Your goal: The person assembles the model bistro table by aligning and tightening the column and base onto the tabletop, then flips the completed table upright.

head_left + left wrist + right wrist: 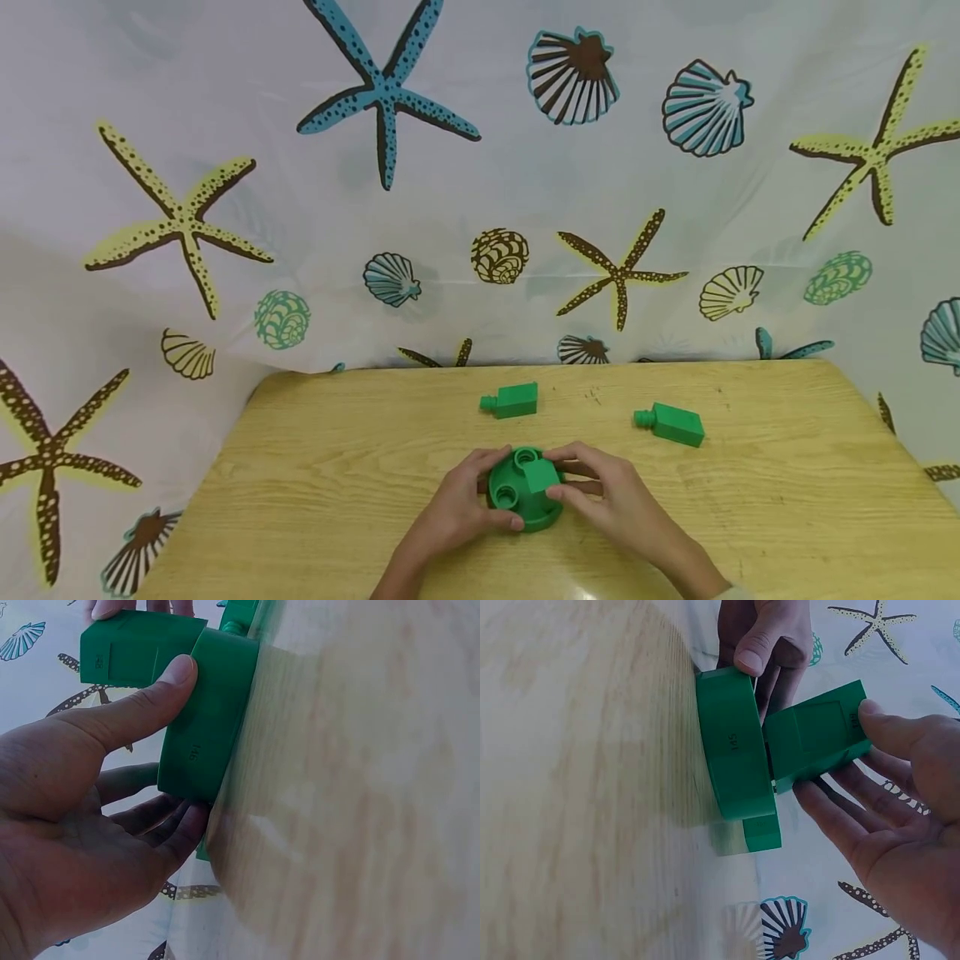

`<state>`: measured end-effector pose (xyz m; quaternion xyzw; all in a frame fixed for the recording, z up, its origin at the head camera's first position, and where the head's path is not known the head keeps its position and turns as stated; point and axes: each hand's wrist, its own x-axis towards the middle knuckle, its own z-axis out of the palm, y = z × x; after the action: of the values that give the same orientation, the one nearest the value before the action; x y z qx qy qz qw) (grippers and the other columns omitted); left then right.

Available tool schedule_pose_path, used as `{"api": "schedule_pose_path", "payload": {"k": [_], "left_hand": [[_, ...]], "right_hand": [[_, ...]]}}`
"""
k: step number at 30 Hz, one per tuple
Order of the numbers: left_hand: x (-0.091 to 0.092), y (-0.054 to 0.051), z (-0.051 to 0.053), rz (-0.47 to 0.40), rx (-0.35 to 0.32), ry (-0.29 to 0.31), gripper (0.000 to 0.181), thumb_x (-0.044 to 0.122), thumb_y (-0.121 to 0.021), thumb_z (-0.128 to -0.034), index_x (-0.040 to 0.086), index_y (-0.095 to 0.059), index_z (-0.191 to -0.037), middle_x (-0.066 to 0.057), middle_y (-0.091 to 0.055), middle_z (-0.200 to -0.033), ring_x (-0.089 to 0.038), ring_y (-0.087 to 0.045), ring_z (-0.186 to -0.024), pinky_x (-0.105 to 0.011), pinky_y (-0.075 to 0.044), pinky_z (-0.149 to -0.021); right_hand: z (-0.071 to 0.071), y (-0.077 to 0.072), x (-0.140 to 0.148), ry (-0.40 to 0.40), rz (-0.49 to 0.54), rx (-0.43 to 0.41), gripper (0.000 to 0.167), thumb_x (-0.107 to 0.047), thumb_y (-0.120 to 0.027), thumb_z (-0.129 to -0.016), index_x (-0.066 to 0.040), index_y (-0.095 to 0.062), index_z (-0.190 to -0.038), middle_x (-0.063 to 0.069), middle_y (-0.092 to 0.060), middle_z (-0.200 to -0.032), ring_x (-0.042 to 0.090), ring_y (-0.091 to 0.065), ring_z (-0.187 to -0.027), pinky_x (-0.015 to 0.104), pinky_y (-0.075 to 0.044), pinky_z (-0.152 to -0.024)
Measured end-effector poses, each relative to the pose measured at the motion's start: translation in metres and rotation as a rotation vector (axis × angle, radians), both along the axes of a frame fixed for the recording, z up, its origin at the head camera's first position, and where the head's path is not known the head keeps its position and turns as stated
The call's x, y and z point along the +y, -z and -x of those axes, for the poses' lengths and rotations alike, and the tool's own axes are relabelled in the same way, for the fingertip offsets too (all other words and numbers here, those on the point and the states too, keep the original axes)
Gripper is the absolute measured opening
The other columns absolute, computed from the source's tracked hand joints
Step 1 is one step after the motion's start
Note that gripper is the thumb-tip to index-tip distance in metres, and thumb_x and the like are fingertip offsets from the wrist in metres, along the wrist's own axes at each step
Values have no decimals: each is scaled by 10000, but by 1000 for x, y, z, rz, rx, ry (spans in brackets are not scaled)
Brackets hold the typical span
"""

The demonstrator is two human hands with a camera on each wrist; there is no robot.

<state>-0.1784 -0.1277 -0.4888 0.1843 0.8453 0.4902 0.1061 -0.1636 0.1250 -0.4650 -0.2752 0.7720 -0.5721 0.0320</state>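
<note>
A round green base [536,514] with ring-shaped sockets on top sits on the wooden table. My left hand [457,502] grips its left side, thumb at the near edge and fingers round the far side. A green rectangular block [542,477] stands over the base's right part. My right hand [611,493] pinches this block between thumb and fingers. In the right wrist view the block [817,735] tilts slightly, with a narrow dark gap along part of its lower edge by the base [733,750]. Whether its peg sits in a socket is hidden.
Two more green blocks with ridged necks lie on the table [300,467]: one block [517,401] behind the base, another block [678,424] further right. A white cloth [450,325] with starfish and shell prints hangs behind the table and along its sides.
</note>
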Motion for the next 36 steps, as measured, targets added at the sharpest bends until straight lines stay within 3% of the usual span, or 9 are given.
{"api": "schedule_pose_path", "payload": {"k": [5, 13, 20, 28, 32, 36], "left_hand": [[-1, -2, 0, 9, 10, 4, 925, 203, -931, -772, -3, -447, -1532, -162, -512, -1448, -335, -509, -1343, -473, -484, -1061], [-1, -3, -3, -35, -26, 4, 918, 148, -924, -772, -27, -436, -1529, -185, -499, -1441, -345, -536, -1312, -408, -519, -1026], [2, -2, -2, -35, -15, 10, 923, 164, -925, -776, -23, -431, -1533, -173, -498, -1446, -326, -540, -1305, -397, -521, -1023], [2, -3, -2, -20, 19, 2, 928, 165, -933, -764, -39, -439, -1523, -186, -513, -1431, -340, -528, -1314, -448, -492, -1052], [1, -3, -2, -14, 29, 3, 938, 177, -939, -756, -37, -442, -1522, -179, -521, -1428, -342, -523, -1322, -470, -472, -1072], [0, -4, -1, -20, 27, 2, 938, 176, -938, -757, -37, -440, -1523, -175, -524, -1430, -339, -524, -1322, -475, -473, -1070]], "right_hand": [[3, 1, -4, 58, -15, -3, 334, -263, -777, -936, -168, -653, -1232, 24, -678, -1233, 247, -682, -1132, 321, -593, -882], [6, 5, -11, 38, -123, 91, 465, -303, -700, -995, -172, -611, -1432, -16, -563, -1049, 175, -646, -980, 298, -603, -835], [10, 0, -9, 72, -197, 107, 452, -339, -730, -969, -182, -602, -1372, -18, -610, -1073, 150, -679, -907, 297, -604, -785], [16, -8, 6, 84, -172, 105, 349, -237, -731, -981, -96, -649, -1289, 38, -691, -1177, 233, -693, -1042, 289, -601, -832], [16, -10, 12, 70, -113, 44, 295, -208, -758, -963, -93, -660, -1215, 64, -697, -1194, 276, -686, -1115, 312, -591, -884], [17, -11, 15, 38, -65, -1, 304, -199, -775, -947, -83, -639, -1193, 84, -701, -1155, 269, -709, -1062, 327, -593, -883]]}}
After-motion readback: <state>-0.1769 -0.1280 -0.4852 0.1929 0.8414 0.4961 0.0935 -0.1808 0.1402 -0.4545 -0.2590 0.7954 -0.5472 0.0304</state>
